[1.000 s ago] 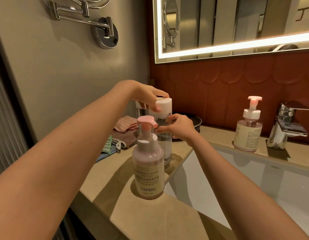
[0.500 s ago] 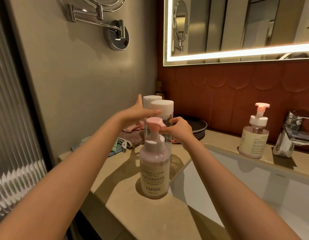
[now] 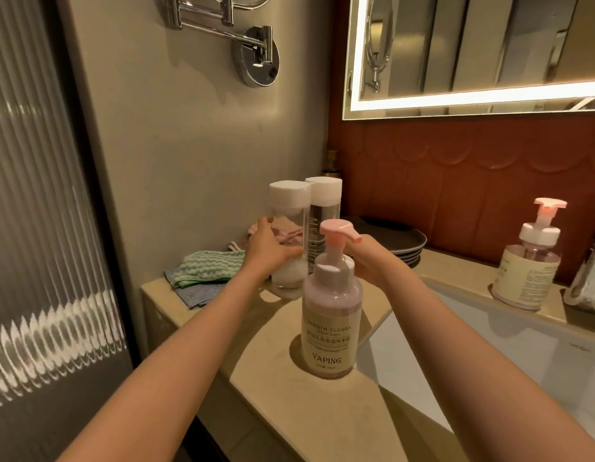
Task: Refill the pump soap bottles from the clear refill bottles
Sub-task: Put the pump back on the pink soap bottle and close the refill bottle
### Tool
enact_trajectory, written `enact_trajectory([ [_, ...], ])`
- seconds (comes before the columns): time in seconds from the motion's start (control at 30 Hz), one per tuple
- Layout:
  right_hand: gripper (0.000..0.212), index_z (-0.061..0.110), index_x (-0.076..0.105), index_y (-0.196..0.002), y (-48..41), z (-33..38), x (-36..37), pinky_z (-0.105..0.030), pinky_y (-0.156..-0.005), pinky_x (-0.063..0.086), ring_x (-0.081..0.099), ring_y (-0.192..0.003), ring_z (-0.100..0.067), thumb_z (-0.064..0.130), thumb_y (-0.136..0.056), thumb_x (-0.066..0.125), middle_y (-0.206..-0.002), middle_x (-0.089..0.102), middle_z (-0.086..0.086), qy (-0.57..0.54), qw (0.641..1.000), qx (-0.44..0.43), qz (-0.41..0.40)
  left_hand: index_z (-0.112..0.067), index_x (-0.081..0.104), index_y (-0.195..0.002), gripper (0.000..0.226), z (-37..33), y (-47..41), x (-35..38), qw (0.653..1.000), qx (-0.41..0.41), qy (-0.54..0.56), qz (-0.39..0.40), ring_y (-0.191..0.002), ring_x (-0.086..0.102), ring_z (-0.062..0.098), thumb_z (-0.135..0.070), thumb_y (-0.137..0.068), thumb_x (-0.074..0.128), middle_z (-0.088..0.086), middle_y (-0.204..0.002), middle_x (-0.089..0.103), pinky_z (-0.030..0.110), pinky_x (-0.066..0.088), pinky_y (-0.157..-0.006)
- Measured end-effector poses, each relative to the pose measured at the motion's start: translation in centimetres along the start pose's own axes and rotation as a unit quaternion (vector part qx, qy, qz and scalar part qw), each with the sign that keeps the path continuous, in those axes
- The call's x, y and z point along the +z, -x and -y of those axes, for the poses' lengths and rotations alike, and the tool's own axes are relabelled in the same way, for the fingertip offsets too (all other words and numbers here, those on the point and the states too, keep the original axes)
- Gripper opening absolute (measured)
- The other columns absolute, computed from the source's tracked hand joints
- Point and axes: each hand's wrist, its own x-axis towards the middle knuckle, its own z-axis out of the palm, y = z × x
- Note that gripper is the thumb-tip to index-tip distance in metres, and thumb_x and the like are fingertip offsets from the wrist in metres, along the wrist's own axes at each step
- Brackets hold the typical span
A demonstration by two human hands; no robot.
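The fingers (image 3: 288,254) of the left hand (image 3: 268,251) now wrap low round the body of the left refill bottle (image 3: 289,208), having dropped from its white cap (image 3: 289,191), where they sat a second ago. The right hand (image 3: 372,261) stays at the right refill bottle (image 3: 322,225) (its fingers are hidden behind the pink pump head, so I cannot tell whether they grip the bottle or merely rest against it). Both clear bottles stand upright and touching at the back of the bench (image 3: 266,331), both caps on. The near pump bottle (image 3: 331,315) stands in front of them at the edge of the sink (image 3: 456,348), its pump screwed in place. The far pump bottle (image 3: 522,271) waits well apart on the ledge past the sink. Judging by the shift from cap to body, the person is parting or lifting the bottles, not opening one, so no pouring can begin until a cap and a pump come off. Folded cloths (image 3: 206,265) lie to the left and dark plates (image 3: 399,241) are stacked behind.
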Motion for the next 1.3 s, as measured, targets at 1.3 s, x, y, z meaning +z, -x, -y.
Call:
enact_trajectory([
  [1.3,0.044,0.005,0.062,-0.106,9.6,-7.4,-6.5,-0.031,-0.084,0.05,0.057,-0.109,-0.026,-0.022,-0.079,0.04,-0.114,0.061,-0.012,-0.122,0.983,0.041,-0.128,-0.02,0.046,-0.122,0.076,-5.8,13.0,7.3,0.995,0.038,-0.012,0.095,-0.112,0.057,0.018,-0.044,-0.059,0.083,-0.001,-0.124,0.058,0.036,0.048,-0.09],
])
